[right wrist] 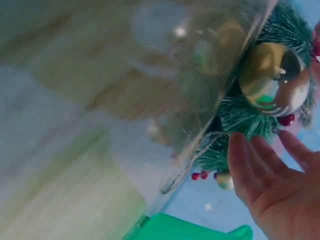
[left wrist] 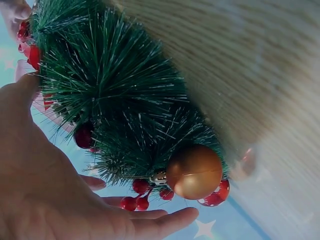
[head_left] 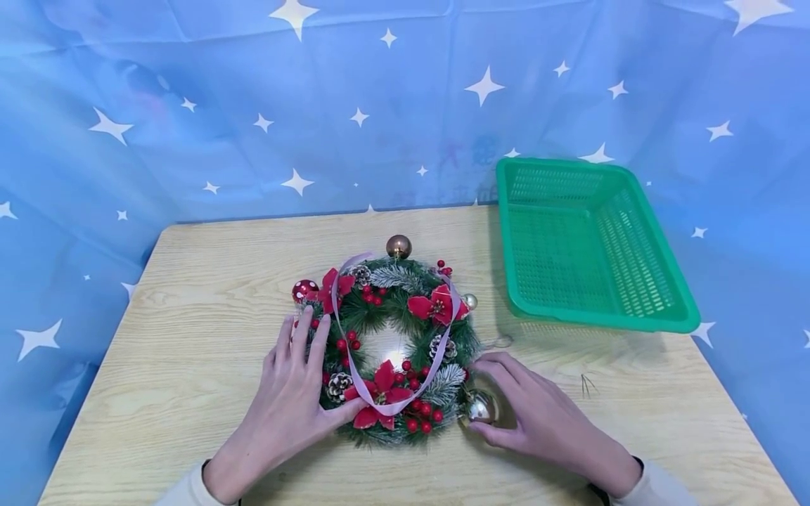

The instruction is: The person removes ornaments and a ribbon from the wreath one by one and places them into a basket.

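Note:
A green Christmas wreath (head_left: 395, 273) lies flat on the wooden table, set with red poinsettias, pine cones and red berries. A pale lilac ribbon (head_left: 436, 362) loops over its top. My left hand (head_left: 287, 393) rests on the wreath's left side, fingers spread, thumb at the lower poinsettia (head_left: 383, 385). In the left wrist view an orange-gold ball (left wrist: 194, 172) hangs by those fingers. My right hand (head_left: 544, 414) is at the wreath's lower right, its loosely bent fingers and thumb around a shiny gold ball (right wrist: 274, 79). In the right wrist view the fingers look apart from that ball.
A green plastic basket (head_left: 686, 309) stands at the back right. Small dark wire pieces (head_left: 587, 385) lie on the table (head_left: 209, 295) to the right of the wreath. A brown ball (head_left: 399, 247) and a red dotted ball (head_left: 304, 290) stick out from the wreath's rim.

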### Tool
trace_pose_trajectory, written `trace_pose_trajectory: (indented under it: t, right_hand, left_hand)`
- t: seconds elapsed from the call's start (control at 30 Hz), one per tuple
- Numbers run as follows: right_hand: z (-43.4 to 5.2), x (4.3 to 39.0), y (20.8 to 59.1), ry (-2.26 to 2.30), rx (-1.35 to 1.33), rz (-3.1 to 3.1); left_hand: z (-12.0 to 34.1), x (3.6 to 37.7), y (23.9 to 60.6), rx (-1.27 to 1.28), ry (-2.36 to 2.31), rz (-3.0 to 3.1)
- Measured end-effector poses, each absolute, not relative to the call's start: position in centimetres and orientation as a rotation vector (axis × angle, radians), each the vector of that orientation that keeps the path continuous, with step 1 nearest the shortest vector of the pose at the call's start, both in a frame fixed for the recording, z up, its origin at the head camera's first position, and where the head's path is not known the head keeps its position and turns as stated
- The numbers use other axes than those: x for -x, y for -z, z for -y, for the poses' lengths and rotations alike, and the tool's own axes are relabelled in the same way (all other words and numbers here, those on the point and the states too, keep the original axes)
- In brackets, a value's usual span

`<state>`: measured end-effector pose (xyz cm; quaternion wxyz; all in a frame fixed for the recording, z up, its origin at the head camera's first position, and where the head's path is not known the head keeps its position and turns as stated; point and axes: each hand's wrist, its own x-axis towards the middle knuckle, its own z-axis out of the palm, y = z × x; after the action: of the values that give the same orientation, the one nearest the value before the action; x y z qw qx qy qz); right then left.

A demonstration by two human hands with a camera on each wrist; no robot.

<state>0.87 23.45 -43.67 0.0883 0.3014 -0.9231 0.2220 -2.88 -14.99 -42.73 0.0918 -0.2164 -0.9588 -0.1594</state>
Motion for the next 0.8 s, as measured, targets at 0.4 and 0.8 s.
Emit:
trace_pose_trajectory:
  t: [0.4, 0.8]
  right_hand:
    - [-23.31, -0.92, 44.06, -0.907, -0.899, 2.819]
    - [-23.31, -0.44, 44.39, -0.987, -1.013, 2.654]
  left_hand:
    - [14.88, 2.97, 43.06, 0.619, 0.536, 2.889]
    - [14.88, 2.95, 43.42, 0.597, 0.616, 2.906]
